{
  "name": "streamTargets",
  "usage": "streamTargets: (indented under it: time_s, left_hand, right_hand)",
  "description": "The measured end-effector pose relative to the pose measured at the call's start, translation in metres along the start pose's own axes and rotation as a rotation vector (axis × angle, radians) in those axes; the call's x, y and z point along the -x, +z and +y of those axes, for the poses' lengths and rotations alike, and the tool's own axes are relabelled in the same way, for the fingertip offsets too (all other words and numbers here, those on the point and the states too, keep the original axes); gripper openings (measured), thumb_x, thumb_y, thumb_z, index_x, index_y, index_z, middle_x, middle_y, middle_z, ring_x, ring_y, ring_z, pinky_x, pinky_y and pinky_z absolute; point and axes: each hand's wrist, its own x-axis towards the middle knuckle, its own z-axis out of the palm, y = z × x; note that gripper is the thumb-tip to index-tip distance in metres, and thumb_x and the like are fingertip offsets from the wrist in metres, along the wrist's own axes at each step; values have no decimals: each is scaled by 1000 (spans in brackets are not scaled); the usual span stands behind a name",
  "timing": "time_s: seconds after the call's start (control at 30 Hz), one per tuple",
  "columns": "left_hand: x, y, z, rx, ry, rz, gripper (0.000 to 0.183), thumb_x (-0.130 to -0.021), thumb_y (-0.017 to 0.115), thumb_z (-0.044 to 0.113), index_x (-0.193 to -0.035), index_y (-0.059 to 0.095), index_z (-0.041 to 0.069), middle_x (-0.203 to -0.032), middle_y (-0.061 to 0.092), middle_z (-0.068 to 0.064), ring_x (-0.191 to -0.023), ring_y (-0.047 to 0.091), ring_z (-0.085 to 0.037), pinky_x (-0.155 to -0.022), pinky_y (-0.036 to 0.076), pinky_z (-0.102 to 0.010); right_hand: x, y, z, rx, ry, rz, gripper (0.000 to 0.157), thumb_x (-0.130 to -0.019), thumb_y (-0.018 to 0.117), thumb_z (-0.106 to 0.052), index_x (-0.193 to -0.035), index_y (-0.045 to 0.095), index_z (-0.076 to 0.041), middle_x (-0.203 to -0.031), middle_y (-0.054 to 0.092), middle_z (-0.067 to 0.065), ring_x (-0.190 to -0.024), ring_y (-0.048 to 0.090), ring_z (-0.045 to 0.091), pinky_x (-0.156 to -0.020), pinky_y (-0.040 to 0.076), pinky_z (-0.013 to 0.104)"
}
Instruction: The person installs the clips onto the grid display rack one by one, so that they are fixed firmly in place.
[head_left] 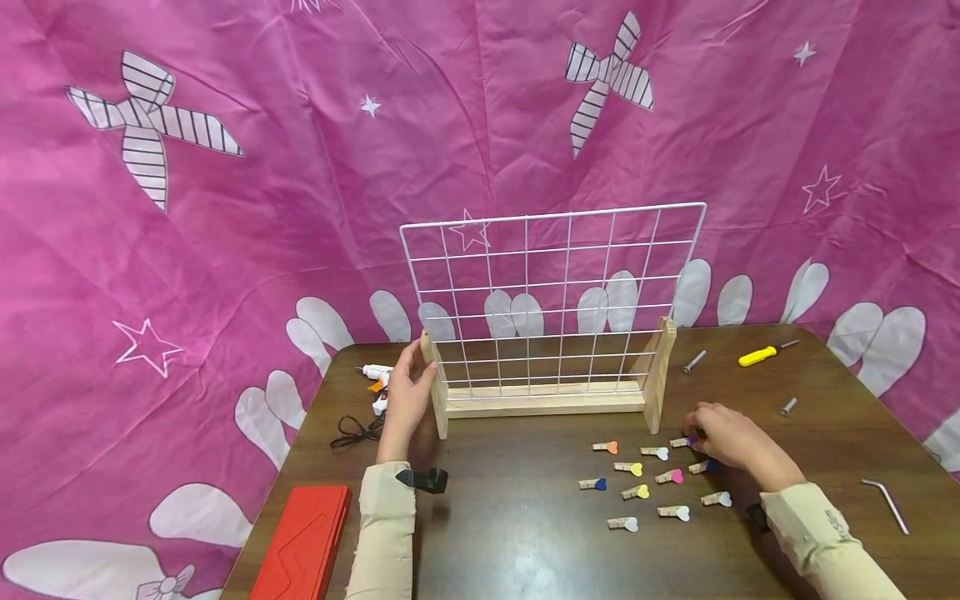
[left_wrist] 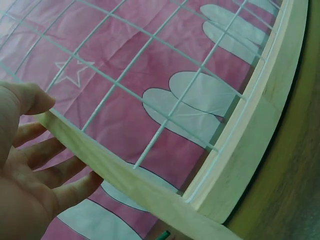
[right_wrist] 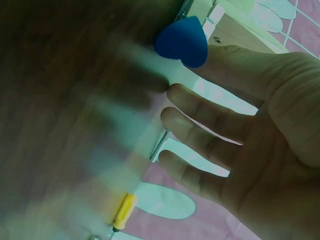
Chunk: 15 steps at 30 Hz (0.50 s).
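A white wire grid stands upright in a pale wooden stand. My left hand grips the top of the stand's left wooden upright, thumb on one side and fingers on the other. At the right, my right hand pinches a small wooden clothespin with a purple heart, mostly hidden by the fingers. Close beside it is a clothespin with a dark blue heart; in the right wrist view a blue heart covers the thumb tip. Several heart clothespins lie in front of the stand.
A red case and a white glue gun with a black cord lie at the left. To the right are a yellow screwdriver, two bolts and a hex key. A pink curtain hangs behind.
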Motion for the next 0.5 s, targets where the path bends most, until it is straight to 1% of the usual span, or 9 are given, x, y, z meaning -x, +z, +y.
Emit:
streamTargets:
  time_s: [0.17, 0.33, 0.43, 0.5]
  left_hand:
    - [2, 1, -4, 4, -1, 9, 44, -89, 53, -4, -131, 42, -8, -123, 52, -27, -108, 52, -35, -86, 48, -43]
    - [2, 1, -4, -4, 7, 8, 43, -89, 54, -3, -131, 43, -7, -121, 53, -26, -108, 52, -35, -85, 48, -43]
    - [1, 1, -3, -8, -2, 13, 43, -89, 54, -3, -130, 44, -7, -121, 53, -26, -107, 52, -35, -85, 48, -45]
    - [1, 1, -2, -5, -9, 21, 42, -88, 54, -3, -129, 44, -7, -120, 53, -27, -107, 52, -36, -85, 48, -46]
  right_hand:
    - [-1, -2, -1, -22, -1, -27, 19, -69, 74, -3, -70, 60, -15, -71, 49, -4, -64, 46, 12, -55, 40, 31]
    - [0, -12, -5, -125, 21, -52, 17, -72, 72, -8, -70, 56, -13, -66, 48, -7, -60, 43, 9, -52, 37, 27]
    - [2, -23, -10, -194, 7, -18, 16, -73, 71, -10, -70, 55, -15, -64, 47, -9, -58, 41, 6, -51, 35, 25]
    - [4, -32, -15, -230, -8, 25, 16, -73, 70, -11, -70, 56, -16, -63, 47, -10, -59, 42, 4, -52, 36, 23]
